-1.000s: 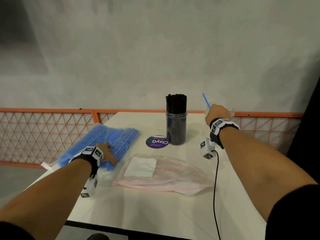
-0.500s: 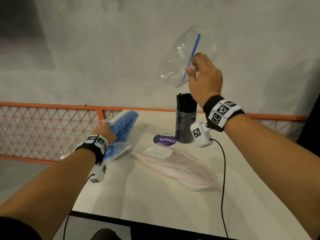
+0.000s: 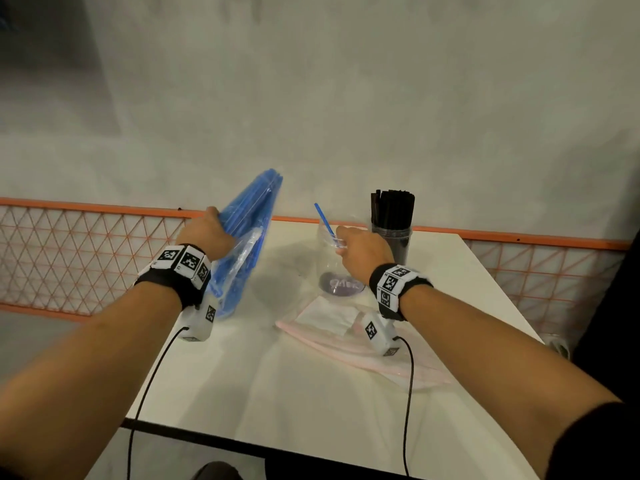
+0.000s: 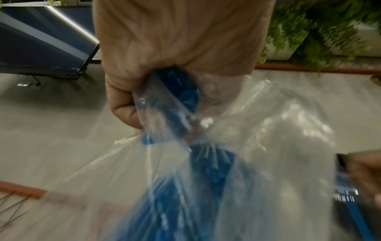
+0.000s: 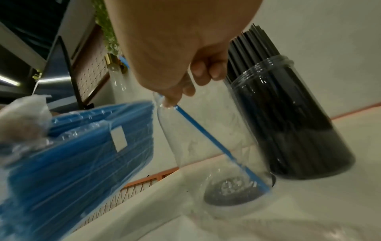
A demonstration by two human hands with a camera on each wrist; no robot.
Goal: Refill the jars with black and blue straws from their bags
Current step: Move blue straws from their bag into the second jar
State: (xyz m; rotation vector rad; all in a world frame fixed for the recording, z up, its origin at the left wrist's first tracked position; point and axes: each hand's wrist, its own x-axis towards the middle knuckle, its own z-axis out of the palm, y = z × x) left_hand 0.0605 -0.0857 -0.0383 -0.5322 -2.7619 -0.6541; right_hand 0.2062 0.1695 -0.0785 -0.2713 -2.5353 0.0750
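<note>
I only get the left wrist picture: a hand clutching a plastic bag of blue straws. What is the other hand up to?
Observer: The right hand grips the rim of a clear jar with a single blue straw leaning inside it.
Operator: Any black straws around?
Observer: Yes, a second jar packed with black straws stands on the table, just to the right of the clear one.
Operator: Anything else lying there?
Observer: A flat pinkish bag lies in front of the jars, below the right wrist.
</note>
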